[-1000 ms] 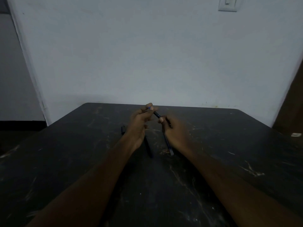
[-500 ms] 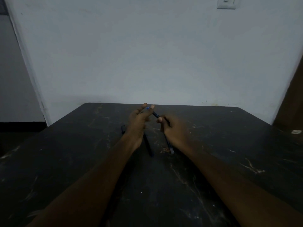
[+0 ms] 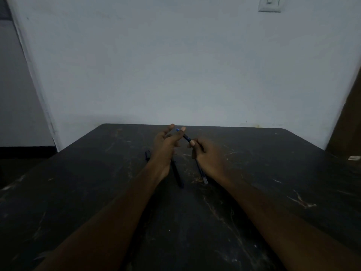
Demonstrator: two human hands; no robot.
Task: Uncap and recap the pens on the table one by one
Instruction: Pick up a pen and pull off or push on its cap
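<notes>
Above the middle of the dark table (image 3: pixel 97 192), both hands meet on one dark pen (image 3: pixel 186 137) with a blue end. My right hand (image 3: pixel 207 155) grips the pen's body. My left hand (image 3: pixel 166 143) pinches the blue end between thumb and fingertip, the other fingers spread. Whether the cap is on or off is too small to tell. On the table below lie a dark pen (image 3: pixel 176 174) under my left wrist, a blue pen (image 3: pixel 202 173) beside my right hand, and a third dark pen (image 3: pixel 147 155), only its end showing left of my left hand.
The table is scratched and butts against a pale wall (image 3: pixel 175 65). A light switch (image 3: pixel 269 3) sits high on the wall. A brown door or panel (image 3: pixel 347 122) stands at the right edge, and a small white object (image 3: pixel 354 158) lies near the table's right side.
My left fingers have opened slightly and shifted up along the pen's blue end. My right hand keeps its grip, and the pens on the table have not moved.
</notes>
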